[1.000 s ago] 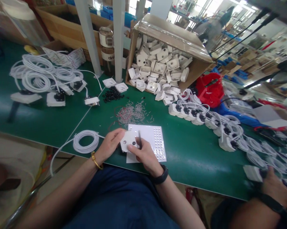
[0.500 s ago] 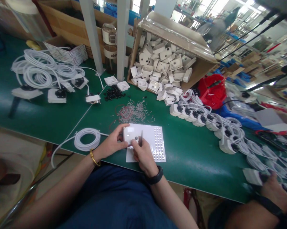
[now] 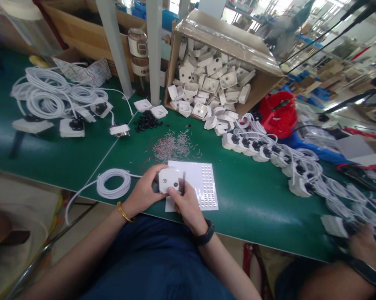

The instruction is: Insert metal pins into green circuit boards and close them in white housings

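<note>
My left hand [image 3: 145,189] grips a small white plastic housing [image 3: 168,180] with a round metal spot on its face, held just above the near table edge. My right hand [image 3: 184,204] is closed on a thin dark tool [image 3: 183,183] that stands upright beside the housing, its thumb touching the housing's lower edge. Under both hands lies a white sheet [image 3: 203,183] with rows of small round stickers. A coil of white cable [image 3: 112,183] lies left of my left hand, its end running toward the housing.
A tipped cardboard box [image 3: 225,39] spills white housings at the back. Loose pins [image 3: 172,146] and black bits [image 3: 146,121] lie on the green table [image 3: 253,200]. Cabled housings line up at right [image 3: 269,154]; more coils at left [image 3: 50,98]. Another person's hand [image 3: 365,250] works at far right.
My left hand has turned the housing so its face with the metal spot shows. My right hand with the tool stayed against it. The other person's hand shifted slightly at the right.
</note>
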A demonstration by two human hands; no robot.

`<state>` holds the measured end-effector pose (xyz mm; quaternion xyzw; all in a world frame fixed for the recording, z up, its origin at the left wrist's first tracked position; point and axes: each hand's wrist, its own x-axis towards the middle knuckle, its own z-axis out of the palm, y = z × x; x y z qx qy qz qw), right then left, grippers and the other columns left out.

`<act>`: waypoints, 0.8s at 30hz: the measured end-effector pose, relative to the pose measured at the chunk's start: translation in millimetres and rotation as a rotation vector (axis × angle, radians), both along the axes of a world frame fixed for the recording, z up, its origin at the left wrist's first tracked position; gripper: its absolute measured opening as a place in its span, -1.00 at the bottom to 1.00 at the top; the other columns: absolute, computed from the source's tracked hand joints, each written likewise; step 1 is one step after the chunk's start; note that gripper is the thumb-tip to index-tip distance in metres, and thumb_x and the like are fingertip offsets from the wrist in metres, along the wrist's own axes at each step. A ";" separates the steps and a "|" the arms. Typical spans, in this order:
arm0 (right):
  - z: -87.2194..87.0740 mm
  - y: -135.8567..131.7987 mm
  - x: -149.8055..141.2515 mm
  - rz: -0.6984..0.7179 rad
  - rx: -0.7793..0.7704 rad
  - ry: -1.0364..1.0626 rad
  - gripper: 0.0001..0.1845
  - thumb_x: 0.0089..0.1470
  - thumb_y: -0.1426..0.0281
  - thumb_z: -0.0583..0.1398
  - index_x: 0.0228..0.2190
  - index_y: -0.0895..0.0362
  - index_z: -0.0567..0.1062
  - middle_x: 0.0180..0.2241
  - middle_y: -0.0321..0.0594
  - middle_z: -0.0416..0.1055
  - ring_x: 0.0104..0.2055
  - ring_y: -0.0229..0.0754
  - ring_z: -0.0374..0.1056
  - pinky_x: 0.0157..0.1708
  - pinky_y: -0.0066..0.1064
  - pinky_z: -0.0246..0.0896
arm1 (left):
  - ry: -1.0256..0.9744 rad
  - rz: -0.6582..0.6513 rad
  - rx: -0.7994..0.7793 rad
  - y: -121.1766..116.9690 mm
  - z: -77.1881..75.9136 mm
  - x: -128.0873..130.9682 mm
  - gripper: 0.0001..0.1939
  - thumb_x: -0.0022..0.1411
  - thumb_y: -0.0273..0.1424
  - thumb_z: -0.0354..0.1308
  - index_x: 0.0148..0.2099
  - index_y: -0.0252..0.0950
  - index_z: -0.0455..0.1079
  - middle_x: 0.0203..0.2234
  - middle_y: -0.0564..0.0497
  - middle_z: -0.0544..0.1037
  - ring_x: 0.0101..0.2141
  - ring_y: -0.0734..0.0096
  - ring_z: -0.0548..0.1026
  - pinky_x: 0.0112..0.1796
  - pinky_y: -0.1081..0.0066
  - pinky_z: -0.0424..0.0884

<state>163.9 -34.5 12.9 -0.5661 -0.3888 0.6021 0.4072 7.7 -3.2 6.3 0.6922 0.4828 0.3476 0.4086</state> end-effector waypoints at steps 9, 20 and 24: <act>-0.8 6.0 8.2 0.043 0.044 -0.005 -0.54 -0.09 0.18 0.29 -0.15 0.15 0.46 -0.52 -0.28 0.38 -0.55 -0.24 0.25 -0.62 -0.46 0.13 | 0.128 0.091 0.030 -5.4 -7.6 9.3 -0.37 0.00 -0.41 0.26 0.11 -0.22 0.13 0.02 -0.09 0.36 0.02 0.14 0.36 0.04 0.16 0.30; 10.9 25.6 10.4 0.082 0.240 -0.109 -0.65 -0.04 0.25 0.25 -0.19 0.14 0.49 -0.33 -0.18 0.48 -0.26 -0.08 0.36 -0.35 -0.36 0.28 | 0.125 0.124 0.125 9.4 1.5 8.7 -0.37 0.00 -0.39 0.27 0.12 -0.25 0.14 0.03 -0.11 0.36 0.04 0.13 0.34 0.07 0.14 0.26; 9.5 27.6 10.2 0.077 0.195 -0.086 -0.62 -0.05 0.17 0.26 -0.23 0.16 0.49 -0.44 -0.20 0.45 -0.38 -0.13 0.35 -0.49 -0.42 0.24 | 0.061 0.151 0.069 9.5 2.6 10.3 -0.34 -0.02 -0.33 0.31 0.11 -0.23 0.15 0.04 -0.10 0.35 0.04 0.12 0.35 0.06 0.13 0.27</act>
